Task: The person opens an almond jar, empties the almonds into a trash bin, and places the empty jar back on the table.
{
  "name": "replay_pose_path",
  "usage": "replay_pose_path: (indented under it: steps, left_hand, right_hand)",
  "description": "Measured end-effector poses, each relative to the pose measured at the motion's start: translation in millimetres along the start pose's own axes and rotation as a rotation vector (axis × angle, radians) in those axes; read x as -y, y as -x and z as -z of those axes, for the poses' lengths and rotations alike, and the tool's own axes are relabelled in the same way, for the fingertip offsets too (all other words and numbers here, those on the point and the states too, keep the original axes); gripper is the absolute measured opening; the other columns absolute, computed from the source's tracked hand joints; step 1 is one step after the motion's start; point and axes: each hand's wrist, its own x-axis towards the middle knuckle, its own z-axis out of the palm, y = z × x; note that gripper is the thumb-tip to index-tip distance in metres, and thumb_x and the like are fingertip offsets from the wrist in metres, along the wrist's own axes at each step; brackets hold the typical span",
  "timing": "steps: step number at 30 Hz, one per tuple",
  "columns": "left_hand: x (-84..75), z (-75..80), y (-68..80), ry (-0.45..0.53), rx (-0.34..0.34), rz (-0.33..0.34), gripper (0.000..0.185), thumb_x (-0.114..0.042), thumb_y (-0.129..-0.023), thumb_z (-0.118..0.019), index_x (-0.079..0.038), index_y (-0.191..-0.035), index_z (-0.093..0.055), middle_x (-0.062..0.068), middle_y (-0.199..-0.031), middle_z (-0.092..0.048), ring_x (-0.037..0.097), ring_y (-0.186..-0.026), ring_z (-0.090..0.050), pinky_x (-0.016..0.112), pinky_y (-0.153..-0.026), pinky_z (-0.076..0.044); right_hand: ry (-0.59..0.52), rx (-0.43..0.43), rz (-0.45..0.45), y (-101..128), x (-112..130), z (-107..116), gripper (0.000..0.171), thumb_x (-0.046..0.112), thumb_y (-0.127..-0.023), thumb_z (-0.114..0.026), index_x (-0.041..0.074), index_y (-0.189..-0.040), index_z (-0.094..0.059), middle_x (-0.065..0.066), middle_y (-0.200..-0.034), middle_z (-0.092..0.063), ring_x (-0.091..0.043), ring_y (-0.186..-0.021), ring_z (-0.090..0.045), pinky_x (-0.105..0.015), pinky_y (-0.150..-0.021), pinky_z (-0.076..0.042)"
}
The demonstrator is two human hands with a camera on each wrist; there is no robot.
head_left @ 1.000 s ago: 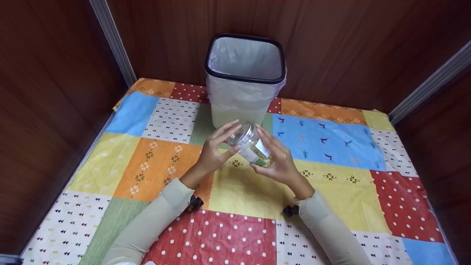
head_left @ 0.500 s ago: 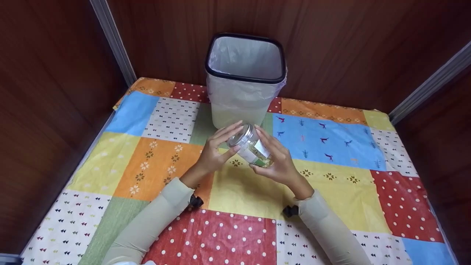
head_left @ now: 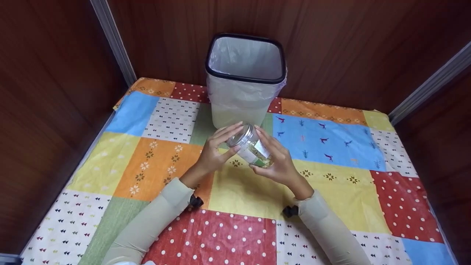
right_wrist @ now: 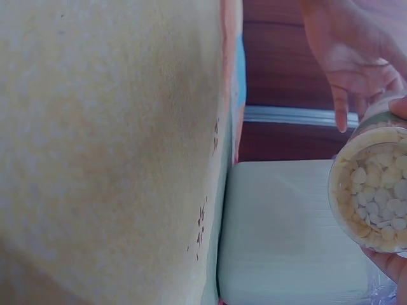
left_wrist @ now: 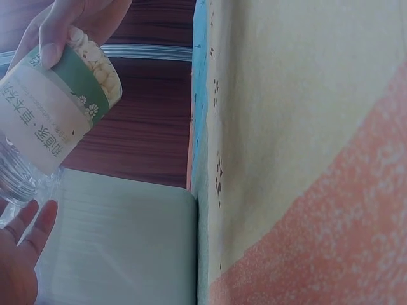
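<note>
A clear jar (head_left: 254,154) is held tilted above the table, its lid end (head_left: 237,137) toward the upper left. My right hand (head_left: 280,160) grips the jar's body, thumb below and fingers over the far side. At the other end, my left hand (head_left: 215,150) holds the clear, ribbed lid end between thumb and fingers. A white and green label (left_wrist: 48,114) wraps the jar in the left wrist view. Through the jar's base (right_wrist: 378,194), the right wrist view shows many small pale pieces inside. My palm hides part of the jar in the head view.
Just behind the hands stands a white bin (head_left: 239,99) with a black rim and a plastic liner. A patchwork cloth (head_left: 243,239) covers the table. Dark wood panels (head_left: 331,48) enclose the back and both sides.
My left fingers have shifted very slightly to the right over the lid end. The jar and my right hand stay nearly in the same place.
</note>
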Motion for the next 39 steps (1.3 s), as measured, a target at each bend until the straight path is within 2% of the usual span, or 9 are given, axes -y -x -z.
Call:
replay_pose_path:
  steps: [10, 15, 17, 25, 31, 35, 38, 39]
  left_hand:
    - [3.3, 3.3, 0.7, -0.035, 0.007, -0.004, 0.052, -0.025, -0.092, -0.072, -0.015, -0.142, -0.061, 0.003, -0.150, -0.054, 0.022, -0.139, -0.047, 0.042, -0.112, -0.042]
    - [2.9, 3.1, 0.5, -0.046, -0.002, 0.003, 0.051, -0.027, -0.093, -0.073, -0.017, -0.142, -0.062, -0.001, -0.149, -0.055, 0.019, -0.137, -0.048, 0.036, -0.098, -0.053]
    - [2.8, 2.8, 0.6, -0.047, -0.010, 0.001, 0.051, -0.024, -0.092, -0.075, -0.016, -0.141, -0.063, 0.000, -0.148, -0.055, 0.019, -0.136, -0.049, 0.035, -0.093, -0.055]
    - [1.4, 0.2, 1.1, -0.057, -0.043, 0.004, 0.052, -0.012, -0.085, -0.080, -0.007, -0.135, -0.066, 0.010, -0.143, -0.059, 0.029, -0.134, -0.052, 0.040, -0.096, -0.054]
    - [-19.9, 1.7, -3.2, -0.045, -0.059, 0.010, 0.049, -0.007, -0.084, -0.078, 0.002, -0.131, -0.066, 0.022, -0.139, -0.060, 0.038, -0.131, -0.052, 0.046, -0.104, -0.048]
    - [-29.7, 5.8, -5.7, -0.005, -0.042, -0.002, 0.050, -0.011, -0.086, -0.076, 0.005, -0.131, -0.064, 0.024, -0.140, -0.057, 0.038, -0.132, -0.051, 0.043, -0.102, -0.051]
    - [-29.5, 7.6, -6.3, 0.030, -0.021, -0.007, 0.052, -0.012, -0.087, -0.076, 0.005, -0.133, -0.062, 0.025, -0.142, -0.055, 0.035, -0.133, -0.051, 0.038, -0.095, -0.055]
    - [-29.5, 7.9, -6.5, 0.042, -0.015, -0.008, 0.052, -0.010, -0.086, -0.075, 0.005, -0.134, -0.061, 0.025, -0.143, -0.054, 0.035, -0.134, -0.051, 0.038, -0.096, -0.055]
  right_hand:
    - [0.016, 0.001, 0.009, 1, -2, -1, 0.097, 0.013, -0.067, -0.092, -0.005, -0.149, -0.044, -0.020, -0.155, -0.044, -0.037, -0.138, -0.048, -0.040, -0.106, -0.049]
    - [-0.001, -0.010, 0.021, 0, -1, -1, 0.095, 0.010, -0.066, -0.092, -0.007, -0.147, -0.046, -0.022, -0.153, -0.046, -0.037, -0.136, -0.050, -0.034, -0.105, -0.049]
    - [-0.003, -0.009, 0.018, 0, 0, -1, 0.094, 0.011, -0.067, -0.092, -0.007, -0.147, -0.046, -0.022, -0.153, -0.046, -0.037, -0.136, -0.050, -0.033, -0.105, -0.049]
    - [0.009, -0.001, 0.006, 1, 1, -1, 0.095, 0.012, -0.068, -0.093, -0.006, -0.148, -0.045, -0.020, -0.155, -0.044, -0.036, -0.138, -0.049, -0.036, -0.108, -0.046]
    - [0.004, -0.003, 0.007, 1, -1, -1, 0.096, 0.013, -0.067, -0.093, -0.006, -0.148, -0.044, -0.020, -0.155, -0.044, -0.036, -0.137, -0.049, -0.036, -0.107, -0.048]
    - [-0.001, -0.003, 0.004, 1, 0, 0, 0.097, 0.013, -0.067, -0.093, -0.005, -0.149, -0.044, -0.020, -0.155, -0.044, -0.036, -0.138, -0.049, -0.037, -0.106, -0.048]
    - [-0.006, -0.002, -0.005, 1, 0, 0, 0.098, 0.014, -0.067, -0.093, -0.004, -0.150, -0.043, -0.019, -0.156, -0.043, -0.036, -0.138, -0.048, -0.038, -0.106, -0.049]
    - [-0.008, -0.001, -0.009, 1, -1, 1, 0.099, 0.014, -0.067, -0.093, -0.004, -0.150, -0.043, -0.019, -0.156, -0.043, -0.036, -0.139, -0.047, -0.038, -0.106, -0.048]
